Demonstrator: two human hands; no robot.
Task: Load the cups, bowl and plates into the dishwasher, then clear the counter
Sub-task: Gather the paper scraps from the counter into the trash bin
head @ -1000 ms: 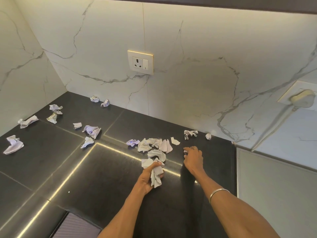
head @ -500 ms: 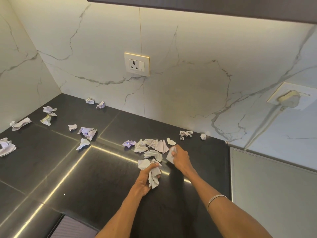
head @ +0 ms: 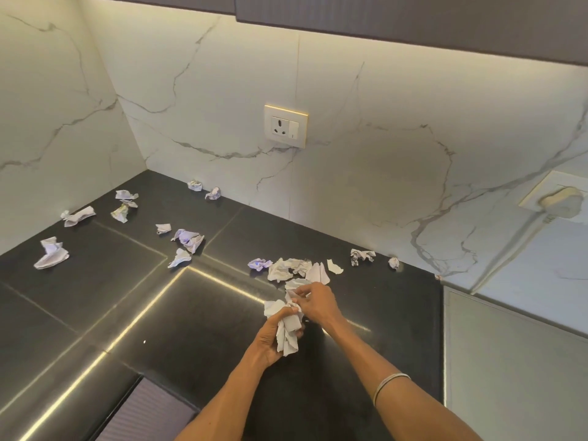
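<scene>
Paper scraps [head: 288,269] lie scattered over a black counter [head: 95,297] that runs into a corner of white marble-patterned wall [head: 366,173]. The scraps are white, crumpled and torn, some twisted into loose balls, some with faint purple print on them. The nearest cluster sits just beyond the hands, several flattened pieces overlapping each other. Farther left, single scraps lie well apart from one another: a pale wad [head: 51,254] near the left edge, a twisted strip [head: 78,215] against the side wall, a purple-tinted clump [head: 189,239] near the middle, and two small balls [head: 203,189] close to the back wall. To the right of the cluster, a crumpled bit [head: 361,256] and a tiny ball [head: 394,262] rest near the foot of the wall.

The left hand [head: 270,340] is curled around a bunch of paper [head: 288,332], fingers wrapped and pressed together on it, with the sheets hanging down below the fist. The right hand [head: 318,302] meets it from the right, its fingertips [head: 297,292] pinching a white piece at the top of the bunch. Both hands are touching the same wad, just above the counter. A thin bangle [head: 389,385] circles the right forearm.

A socket [head: 285,125] is set in the back wall, and a plug [head: 560,203] with a cord sits in a second outlet at the far right. Light strips reflect as bright lines across the glossy counter.
</scene>
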